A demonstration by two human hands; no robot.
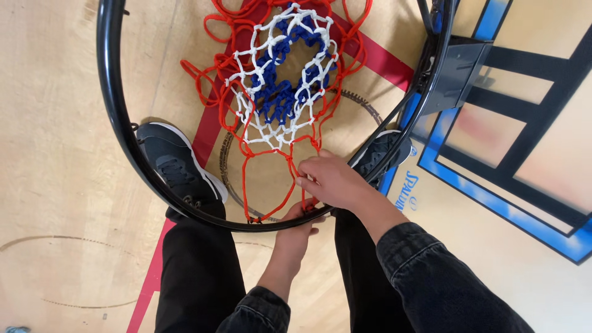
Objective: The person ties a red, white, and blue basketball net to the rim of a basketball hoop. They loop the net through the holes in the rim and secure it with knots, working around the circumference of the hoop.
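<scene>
Viewed from above, looking down through a black basketball hoop rim.

Nearest: dark denim sleeves and black trousers, directly below the rim's near arc.

Left hand: positioned under the rim's near arc, fingers curled up against the rim from below. Grip closed around the rim edge and possibly a net loop; exact contents of the grip cannot be told.

Right hand: positioned just inside the rim, above the near arc. Fingers pinched narrow on red cords of the net where these meet the rim.

Net: red, white and blue cord, hanging inside the rim. Red loops at the outside, white mesh further in, blue at the centre. Near-side red loops run down to the rim beside both hands; far-side red loops bunched near the rim's upper arc.

Below the rim: dark sneakers with white soles, one left of the hands, the other right, partly hidden by the rim.

Further: wooden court floor with a red painted line.

Right of the rim: black mounting bracket, joined to a backboard with blue edging and black lines.
</scene>
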